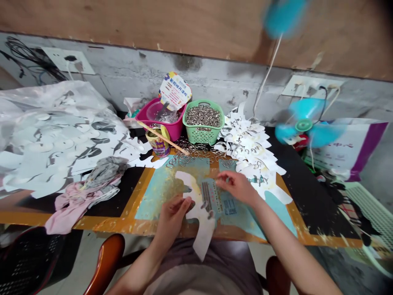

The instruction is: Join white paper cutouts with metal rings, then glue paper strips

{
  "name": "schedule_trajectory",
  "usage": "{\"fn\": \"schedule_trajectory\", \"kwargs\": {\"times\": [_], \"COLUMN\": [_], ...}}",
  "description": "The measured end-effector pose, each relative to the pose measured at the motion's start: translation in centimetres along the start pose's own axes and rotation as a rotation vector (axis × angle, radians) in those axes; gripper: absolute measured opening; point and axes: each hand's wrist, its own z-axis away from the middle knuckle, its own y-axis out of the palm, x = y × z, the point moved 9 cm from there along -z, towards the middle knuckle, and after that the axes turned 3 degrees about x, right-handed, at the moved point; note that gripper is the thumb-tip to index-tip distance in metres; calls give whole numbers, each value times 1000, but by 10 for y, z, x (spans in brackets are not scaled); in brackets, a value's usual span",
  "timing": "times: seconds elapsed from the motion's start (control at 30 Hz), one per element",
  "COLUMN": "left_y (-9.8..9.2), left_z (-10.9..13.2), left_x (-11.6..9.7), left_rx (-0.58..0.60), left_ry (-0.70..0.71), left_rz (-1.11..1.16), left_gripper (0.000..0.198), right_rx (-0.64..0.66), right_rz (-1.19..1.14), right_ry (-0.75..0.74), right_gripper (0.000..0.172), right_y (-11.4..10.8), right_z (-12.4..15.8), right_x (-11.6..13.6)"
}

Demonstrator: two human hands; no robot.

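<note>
At the near edge of the counter (92, 223), a white die-cut paper strip (199, 229) lies over a printed card (211, 196), pinched by the left hand (172, 221). The right hand (236, 188) is in a narrow pinch just above; whether it holds anything is too small to tell. Loose metal rings (196, 152), a green basket of rings (202, 123) and stacked white cut-outs (248, 147) sit just ahead, within reach.

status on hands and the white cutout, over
Left hand on white cut-out. Right hand over printed label. Loose metal rings lie beyond both hands.
</note>
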Motion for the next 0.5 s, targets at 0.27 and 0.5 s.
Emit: {"fn": "schedule_trajectory", "kwargs": {"times": [0.27,0.5], "left_y": [-25,-26], "left_z": [-9,-17], "left_x": [7,12], "left_rx": [-173,-176], "left_ry": [-118,-104], "left_rz": [-63,-89], "left_gripper": [52,40], "right_rx": [-13,27], "right_rz": [517,563], "right_ry": [1,-79], "right_gripper": [19,26], "right_y": [-9,12], "right_z": [-102,-86], "right_x": [-18,-6]}}
